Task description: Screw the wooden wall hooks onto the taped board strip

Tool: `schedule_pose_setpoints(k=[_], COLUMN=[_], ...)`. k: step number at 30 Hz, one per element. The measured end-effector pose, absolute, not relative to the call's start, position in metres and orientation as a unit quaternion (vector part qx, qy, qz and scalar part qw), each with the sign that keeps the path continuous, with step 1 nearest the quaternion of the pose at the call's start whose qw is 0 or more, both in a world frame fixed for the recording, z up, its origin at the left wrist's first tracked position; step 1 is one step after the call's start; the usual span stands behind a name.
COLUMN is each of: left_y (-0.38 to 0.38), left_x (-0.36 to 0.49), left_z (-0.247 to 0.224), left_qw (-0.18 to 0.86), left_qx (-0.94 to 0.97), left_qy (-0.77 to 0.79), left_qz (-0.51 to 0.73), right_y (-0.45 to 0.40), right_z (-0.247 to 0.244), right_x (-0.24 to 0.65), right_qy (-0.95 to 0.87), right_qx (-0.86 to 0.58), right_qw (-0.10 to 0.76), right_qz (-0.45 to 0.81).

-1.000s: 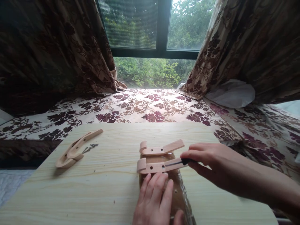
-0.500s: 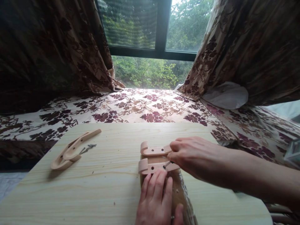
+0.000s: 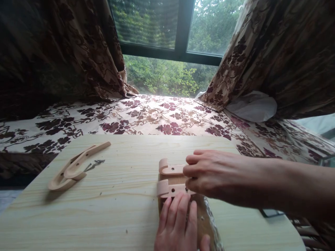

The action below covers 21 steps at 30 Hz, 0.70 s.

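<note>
Two pale wooden hooks lie side by side across a brown board, the farther hook (image 3: 164, 168) and the nearer hook (image 3: 163, 188), each with curled end to the left and dark screw holes. My left hand (image 3: 178, 223) rests flat on the board (image 3: 205, 223), fingers stretched forward and fingertips touching the nearer hook's edge. Over the right ends of both hooks is my right hand (image 3: 205, 170), its fingers curled into a pinch beside the nearer hook's right hole. Whatever it pinches is hidden behind the fingers.
Two loose wooden hooks (image 3: 85, 157) lie interlocked at the table's left, beside a small pile of screws (image 3: 95, 164). Small crumbs dot the pale wooden table (image 3: 117, 216). Under my right forearm sits a dark-edged flat object (image 3: 272, 213). A floral-covered ledge (image 3: 146, 115) lies beyond.
My right hand has rolled and shifted left over the hooks, covering more of them. A thin dark thing seen earlier at its fingertips is now hidden. My left hand stays on the board.
</note>
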<state>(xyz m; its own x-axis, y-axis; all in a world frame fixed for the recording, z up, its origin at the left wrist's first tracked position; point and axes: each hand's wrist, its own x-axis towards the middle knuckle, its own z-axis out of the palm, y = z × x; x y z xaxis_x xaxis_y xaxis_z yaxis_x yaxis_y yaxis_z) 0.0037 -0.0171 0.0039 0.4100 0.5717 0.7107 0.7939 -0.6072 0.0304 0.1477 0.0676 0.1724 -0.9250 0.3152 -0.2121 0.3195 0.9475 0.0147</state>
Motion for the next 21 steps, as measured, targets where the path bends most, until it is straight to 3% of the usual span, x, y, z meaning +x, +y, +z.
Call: schedule_pose_setpoints(k=[8, 16, 21], left_y=[-0.013, -0.017, -0.018], left_x=[0.0, 0.005, 0.005], left_z=[-0.004, 0.001, 0.004], left_qw=[0.177, 0.16, 0.14], left_qx=[-0.836, -0.822, -0.829], left_qy=[-0.398, -0.41, -0.423], left_qz=[-0.334, -0.362, -0.337], right_y=[0.076, 0.073, 0.071], right_z=[0.172, 0.167, 0.175], right_x=[0.153, 0.143, 0.133], right_qy=[0.967, 0.968, 0.927], right_qx=[0.205, 0.193, 0.305], right_qw=[0.131, 0.158, 0.215], right_qz=[-0.08, -0.012, -0.035])
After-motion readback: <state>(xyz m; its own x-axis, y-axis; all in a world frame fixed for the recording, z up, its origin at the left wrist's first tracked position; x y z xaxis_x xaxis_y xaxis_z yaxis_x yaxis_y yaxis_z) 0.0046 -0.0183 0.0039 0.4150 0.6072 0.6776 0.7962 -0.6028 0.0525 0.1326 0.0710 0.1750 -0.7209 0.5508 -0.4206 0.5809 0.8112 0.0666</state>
